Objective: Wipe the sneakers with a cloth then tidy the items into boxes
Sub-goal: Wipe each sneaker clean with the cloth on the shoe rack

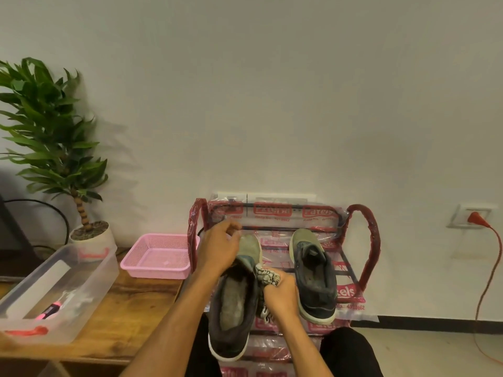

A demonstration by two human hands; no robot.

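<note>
Gripping status, left hand (220, 250): we curl our fingers round the forepart of the held sneaker (234, 308) and carry it, opening upward, toe pointing away from us.
Right hand (281, 295): we hold the cloth (268, 276) bunched in a closed grasp and press it against the right side of the held sneaker's collar.
Cloth: patterned black and white; one end protrudes above our fist and another hangs below it.
Held sneaker: dark upper, grey-green toe, white sole; it sits in front of the rack (366, 238), heel nearest us.
Second sneaker (313, 276): same colours; it rests on the rack's top tier, to the right of the held sneaker, toe toward the wall.
Rack: frame wrapped in clear plastic with red print; it stands against the wall.
Clear box (89, 276): open, on the wooden table (130, 303) at our left; a pink-and-black item (51, 310) lies inside, and we cannot tell what it is.
Pink basket (152, 270): on the table's far end, just beside the rack's left side.
Potted plant (54, 131): behind the clear box, against the wall.
Wall socket (462, 216): right of the rack; a red plug (475, 217) is inserted and its orange cable (492, 268) hangs toward the floor.
</note>
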